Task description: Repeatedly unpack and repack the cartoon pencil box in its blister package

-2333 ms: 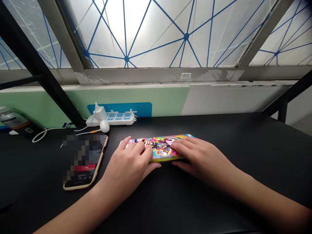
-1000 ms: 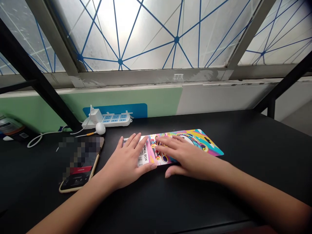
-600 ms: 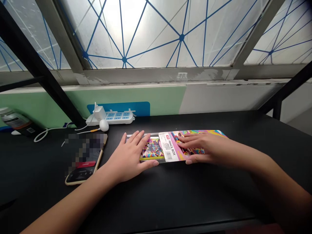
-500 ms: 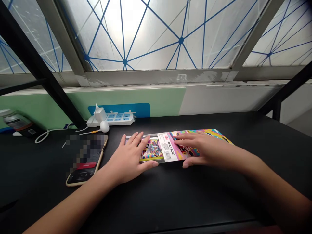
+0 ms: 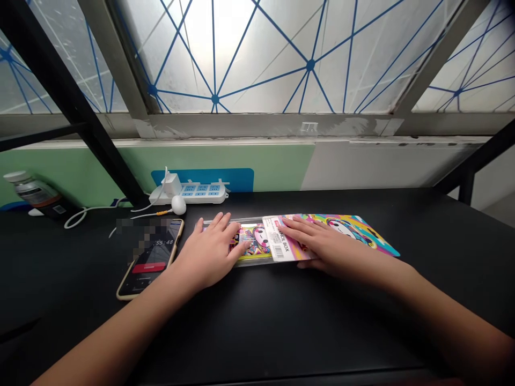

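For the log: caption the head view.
Left hand on colourful cartoon pencil box, right hand on its pink printed card, black tabletop.

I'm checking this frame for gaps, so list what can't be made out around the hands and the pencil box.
Head view: pencil box, left end covered by the left hand.
Head view: printed sleeve, label partly under the right hand; its small print is too tiny.
Head view: phone, upper screen blurred out.
Head view: bottle, label too small to read.

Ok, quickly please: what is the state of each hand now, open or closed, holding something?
Left hand: open, flat on the pencil box, gripping nothing.
Right hand: open, flat on the colourful sleeve, gripping nothing.
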Tool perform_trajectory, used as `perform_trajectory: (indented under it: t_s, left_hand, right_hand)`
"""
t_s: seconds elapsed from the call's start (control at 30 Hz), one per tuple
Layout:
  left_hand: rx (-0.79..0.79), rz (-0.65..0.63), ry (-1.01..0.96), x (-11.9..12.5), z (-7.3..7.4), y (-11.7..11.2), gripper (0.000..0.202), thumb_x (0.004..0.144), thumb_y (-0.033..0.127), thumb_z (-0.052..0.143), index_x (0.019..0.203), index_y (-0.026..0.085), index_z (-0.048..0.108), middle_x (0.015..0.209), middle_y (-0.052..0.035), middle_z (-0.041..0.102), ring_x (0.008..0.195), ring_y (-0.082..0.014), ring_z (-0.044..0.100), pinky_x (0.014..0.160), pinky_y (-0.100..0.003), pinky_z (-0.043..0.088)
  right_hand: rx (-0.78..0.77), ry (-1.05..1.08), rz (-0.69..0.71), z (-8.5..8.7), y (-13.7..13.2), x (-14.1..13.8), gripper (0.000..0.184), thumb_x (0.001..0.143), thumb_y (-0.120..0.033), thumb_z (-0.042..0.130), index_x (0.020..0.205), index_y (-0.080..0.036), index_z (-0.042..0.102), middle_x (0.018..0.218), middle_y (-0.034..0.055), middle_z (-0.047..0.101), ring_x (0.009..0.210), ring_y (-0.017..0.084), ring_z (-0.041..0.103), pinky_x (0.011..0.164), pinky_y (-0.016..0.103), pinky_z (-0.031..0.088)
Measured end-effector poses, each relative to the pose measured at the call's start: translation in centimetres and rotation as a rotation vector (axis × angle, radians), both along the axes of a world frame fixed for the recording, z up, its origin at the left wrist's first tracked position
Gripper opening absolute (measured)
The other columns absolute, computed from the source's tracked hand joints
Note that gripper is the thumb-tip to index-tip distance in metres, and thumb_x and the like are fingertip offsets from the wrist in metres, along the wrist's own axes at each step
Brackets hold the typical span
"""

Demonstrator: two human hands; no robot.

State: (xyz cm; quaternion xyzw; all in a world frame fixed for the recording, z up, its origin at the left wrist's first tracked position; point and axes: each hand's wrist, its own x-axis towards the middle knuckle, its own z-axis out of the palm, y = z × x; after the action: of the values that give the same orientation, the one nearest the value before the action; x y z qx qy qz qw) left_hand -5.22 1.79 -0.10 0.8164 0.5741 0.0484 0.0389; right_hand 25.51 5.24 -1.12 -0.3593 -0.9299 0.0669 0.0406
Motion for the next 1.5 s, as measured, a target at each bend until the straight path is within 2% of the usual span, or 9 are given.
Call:
perform_trajectory:
  t_s: [0.13,0.43,0.6,0.73,0.83,0.97,1.13,1.3,1.5]
  left_hand:
    - [-0.075,0.024,-0.003,-0.9,0.1,0.9,0.061,0.102,0.061,0.031,0.144,0.021,0.052,0.165,-0.0154,0.034,0.155,-0.0352,0.024,0.118,-0.066,0.026]
    - [-0.094,0.067,-0.051,-2.5,0.1,2.4,0.059,0.103,0.06,0.032,0.143,0.023,0.053,0.166,-0.0155,0.032,0.156,-0.0363,0.02,0.119,-0.063,0.024]
    - [-0.054,0.093,-0.055,-2.9,-0.5,3.2,0.058,0.105,0.054,0.03,0.148,0.021,0.05,0.166,-0.0189,0.03,0.155,-0.0383,0.02,0.119,-0.062,0.024]
    - [-0.019,0.091,-0.039,-2.4,-0.9,3.1,0.057,0.107,0.049,0.027,0.153,0.021,0.046,0.166,-0.0187,0.031,0.155,-0.0374,0.022,0.119,-0.059,0.025]
    - [0.011,0.09,-0.01,-1.8,-1.1,2.7,0.059,0.107,0.048,0.028,0.156,0.017,0.041,0.165,-0.0212,0.03,0.155,-0.0388,0.022,0.119,-0.06,0.025]
    - [0.057,0.092,0.033,-1.4,-1.3,2.3,0.061,0.108,0.047,0.028,0.157,0.014,0.039,0.164,-0.0227,0.032,0.154,-0.0384,0.024,0.119,-0.058,0.027]
    - [0.114,0.078,0.091,-1.4,-1.6,2.4,0.059,0.107,0.047,0.03,0.155,0.015,0.043,0.162,-0.0206,0.037,0.152,-0.0371,0.031,0.117,-0.053,0.033]
    - [0.139,0.056,0.118,-1.5,-1.8,2.5,0.061,0.107,0.049,0.029,0.155,0.014,0.044,0.162,-0.0213,0.038,0.151,-0.04,0.031,0.116,-0.056,0.034]
    - [0.131,0.01,0.124,-1.5,-1.9,2.5,0.063,0.107,0.052,0.028,0.156,0.015,0.043,0.163,-0.0172,0.037,0.151,-0.0387,0.032,0.116,-0.055,0.035]
  right_hand:
    - [-0.058,-0.021,-0.063,0.2,0.5,1.4,0.079,0.089,-0.012,0.054,0.161,-0.034,0.03,0.168,0.0013,0.028,0.153,0.03,0.029,0.122,0.054,0.033]
    - [0.006,-0.054,-0.21,0.9,1.9,4.0,0.075,0.087,-0.008,0.044,0.157,-0.034,0.039,0.164,-0.0007,0.038,0.148,0.028,0.04,0.12,0.053,0.038]
    - [0.278,0.067,-0.311,3.1,-0.1,5.4,0.078,0.081,-0.003,0.044,0.154,-0.03,0.046,0.153,0.0046,0.055,0.136,0.034,0.055,0.111,0.057,0.049]
    - [0.534,0.11,-0.164,2.6,-5.7,1.0,0.081,0.079,0.003,0.041,0.156,-0.024,0.041,0.154,0.0089,0.053,0.136,0.031,0.056,0.108,0.056,0.051]
    - [0.567,0.066,0.072,0.8,-9.9,-4.7,0.068,0.083,0.002,0.039,0.149,-0.012,0.05,0.146,0.0144,0.06,0.131,0.033,0.06,0.102,0.053,0.054]
    - [0.441,0.04,0.272,-1.8,-11.5,-10.6,0.049,0.098,-0.02,0.044,0.142,-0.002,0.055,0.139,0.0233,0.064,0.124,0.042,0.063,0.099,0.058,0.053]
    - [0.111,0.101,0.253,-2.6,-8.4,-14.2,0.071,0.101,-0.057,0.044,0.148,-0.003,0.05,0.151,0.0241,0.053,0.142,0.041,0.045,0.115,0.056,0.039]
    - [-0.151,0.207,0.219,-2.2,-6.4,-14.4,0.065,0.102,-0.052,0.045,0.156,-0.015,0.041,0.163,0.0154,0.039,0.153,0.032,0.029,0.126,0.053,0.019]
    - [-0.167,0.217,0.252,-2.4,-6.0,-13.3,0.06,0.103,-0.048,0.045,0.154,-0.017,0.043,0.163,0.0134,0.041,0.152,0.029,0.031,0.126,0.049,0.019]
